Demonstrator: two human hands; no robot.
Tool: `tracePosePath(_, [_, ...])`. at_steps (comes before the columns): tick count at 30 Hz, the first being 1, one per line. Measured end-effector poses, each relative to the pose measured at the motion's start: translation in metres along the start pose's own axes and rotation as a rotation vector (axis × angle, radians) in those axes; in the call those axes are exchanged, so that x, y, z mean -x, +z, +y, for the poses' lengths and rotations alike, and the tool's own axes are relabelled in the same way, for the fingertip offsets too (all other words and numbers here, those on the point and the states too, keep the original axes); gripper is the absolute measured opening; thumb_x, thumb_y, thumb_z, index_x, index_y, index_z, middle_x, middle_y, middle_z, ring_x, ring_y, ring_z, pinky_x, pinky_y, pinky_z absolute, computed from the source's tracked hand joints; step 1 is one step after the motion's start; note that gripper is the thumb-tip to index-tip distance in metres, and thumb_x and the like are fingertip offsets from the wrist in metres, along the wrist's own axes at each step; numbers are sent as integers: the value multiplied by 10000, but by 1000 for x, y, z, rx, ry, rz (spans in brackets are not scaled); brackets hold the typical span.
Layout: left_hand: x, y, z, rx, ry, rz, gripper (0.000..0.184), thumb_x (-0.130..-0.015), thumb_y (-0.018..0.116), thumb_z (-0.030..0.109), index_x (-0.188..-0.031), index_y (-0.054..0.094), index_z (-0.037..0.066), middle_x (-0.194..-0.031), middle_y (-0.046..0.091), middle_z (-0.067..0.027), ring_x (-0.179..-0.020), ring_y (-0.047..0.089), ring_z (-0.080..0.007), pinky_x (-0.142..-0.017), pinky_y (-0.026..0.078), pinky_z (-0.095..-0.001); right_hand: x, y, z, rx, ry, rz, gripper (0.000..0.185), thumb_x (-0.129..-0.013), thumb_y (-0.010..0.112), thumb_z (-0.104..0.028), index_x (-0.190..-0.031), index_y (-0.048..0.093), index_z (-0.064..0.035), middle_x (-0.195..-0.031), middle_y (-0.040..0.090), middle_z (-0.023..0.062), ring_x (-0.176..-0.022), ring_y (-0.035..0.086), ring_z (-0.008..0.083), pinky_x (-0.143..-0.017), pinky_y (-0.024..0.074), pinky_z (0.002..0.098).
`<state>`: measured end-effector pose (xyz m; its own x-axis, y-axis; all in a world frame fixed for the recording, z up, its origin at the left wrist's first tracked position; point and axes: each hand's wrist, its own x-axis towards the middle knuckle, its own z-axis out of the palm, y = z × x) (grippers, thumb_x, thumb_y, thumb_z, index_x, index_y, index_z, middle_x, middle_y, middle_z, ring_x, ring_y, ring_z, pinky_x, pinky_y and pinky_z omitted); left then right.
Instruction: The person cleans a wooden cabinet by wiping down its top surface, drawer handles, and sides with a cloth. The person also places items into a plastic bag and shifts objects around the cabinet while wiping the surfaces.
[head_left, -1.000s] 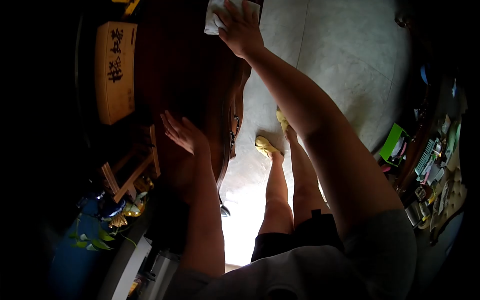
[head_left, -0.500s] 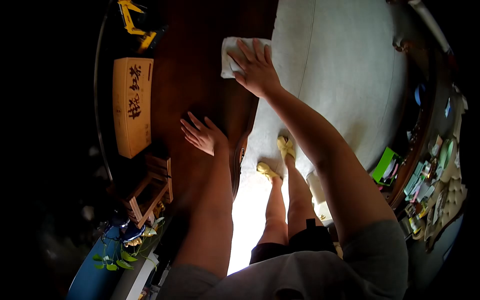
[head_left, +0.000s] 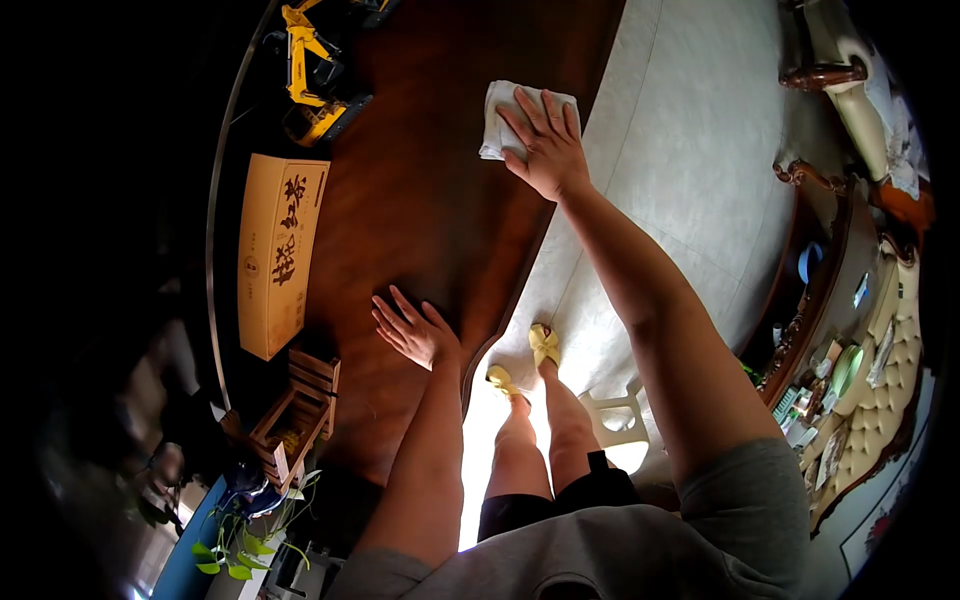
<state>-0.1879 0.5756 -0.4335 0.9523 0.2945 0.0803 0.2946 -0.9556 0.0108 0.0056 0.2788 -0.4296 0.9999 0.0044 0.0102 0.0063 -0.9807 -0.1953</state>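
A folded white cloth (head_left: 500, 118) lies on the dark brown wooden top (head_left: 430, 200) near its right edge. My right hand (head_left: 545, 145) presses flat on the cloth, fingers spread over it. Lower on the same top, my left hand (head_left: 415, 330) is open with its fingers apart and holds nothing; it seems to rest on the wood. To the left of my hands is a tan box (head_left: 283, 255) with dark characters, and below it a small wooden crate (head_left: 300, 410).
A yellow toy excavator (head_left: 305, 70) stands beyond the box. A leafy plant (head_left: 240, 550) is at the lower left. The grey floor (head_left: 690, 150) lies right of the wooden top, with a pale stool (head_left: 620, 420). Farther right are a cluttered table (head_left: 825, 330) and a tufted sofa (head_left: 880, 420).
The view has shifted, showing more of the wooden top, the excavator and the sofa. My right hand stays on the cloth, which appears farther right. My left hand remains open.
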Motion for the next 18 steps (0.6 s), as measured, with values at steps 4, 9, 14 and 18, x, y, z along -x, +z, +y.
tracePosePath(4, [0, -5, -1, 33, -22, -32, 615, -1035, 546, 296, -1616, 371, 194, -1693, 277, -157, -1528, 316, -388, -1238, 272, -567, -2, 1, 1, -23, -28, 45, 691, -959, 558, -553, -1598, 384, -353, -1737, 189, -37, -1604, 120, 311, -1295, 78, 532])
tracePosePath(9, [-5, -9, 0, 35, -5, -61, 627, -1014, 560, 278, -1607, 384, 173, -1686, 288, -176, -1527, 321, -398, -1237, 274, -568, -4, -1, 0, -17, -50, 62, 681, -950, 568, -540, -1583, 414, -340, -1728, 217, -20, -1592, 158, 325, -1278, 108, 558])
tracePosePath(14, [-10, -9, 4, 76, -34, -28, 624, -1006, 567, 258, -1603, 401, 184, -1680, 315, -152, -1519, 339, -384, -1232, 288, -567, -7, 4, 3, 8, -59, 55, 664, -969, 542, -542, -1587, 410, -338, -1736, 192, -16, -1591, 153, 338, -1275, 117, 566])
tracePosePath(18, [-7, -10, 0, 71, -58, -64, 636, -1000, 563, 276, -1607, 396, 185, -1683, 313, -152, -1524, 331, -386, -1244, 265, -560, -9, 1, 1, 27, -45, 4, 632, -1001, 506, -517, -1597, 392, -339, -1745, 150, -21, -1596, 132, 335, -1281, 103, 561])
